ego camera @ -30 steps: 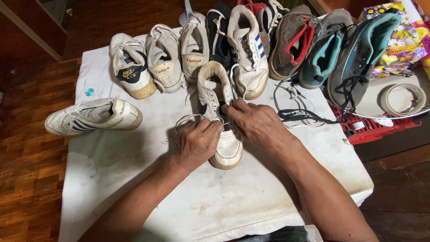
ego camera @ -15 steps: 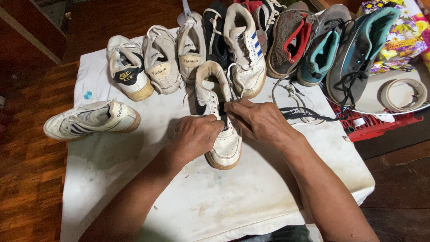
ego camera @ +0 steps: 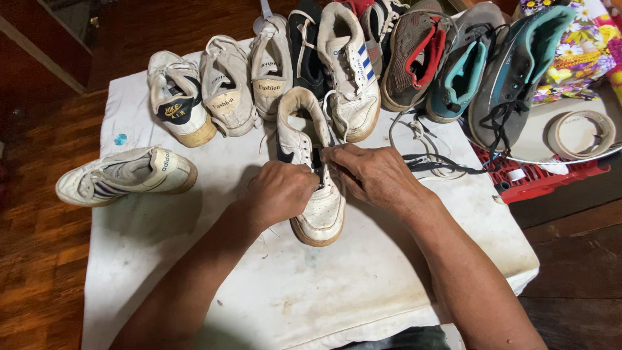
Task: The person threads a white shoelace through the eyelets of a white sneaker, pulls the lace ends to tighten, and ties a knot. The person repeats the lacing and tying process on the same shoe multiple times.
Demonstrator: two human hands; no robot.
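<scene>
While both hands sit over the tongue of the white sneaker [ego camera: 311,175], I read the step as work on its lacing, midway up the eyelets. Left hand [ego camera: 280,192] is curled almost shut, knuckles up, pressing on the shoe's left side; what the fingers pinch I cannot tell. Right hand [ego camera: 376,174] is closed to a pinch at the dark lace [ego camera: 316,162] in the middle of the shoe. Sneaker lies toe toward me, mid-table on the white cloth [ego camera: 363,285]. My judgement: the next move needs a fine pull through a small eyelet, shoe held steady. Outward: a row of worn shoes [ego camera: 227,84] along the far edge, one striped sneaker [ego camera: 123,176] apart at left. A pale tray [ego camera: 541,139] on a red crate [ego camera: 551,178] holds a tape roll [ego camera: 582,133].
</scene>
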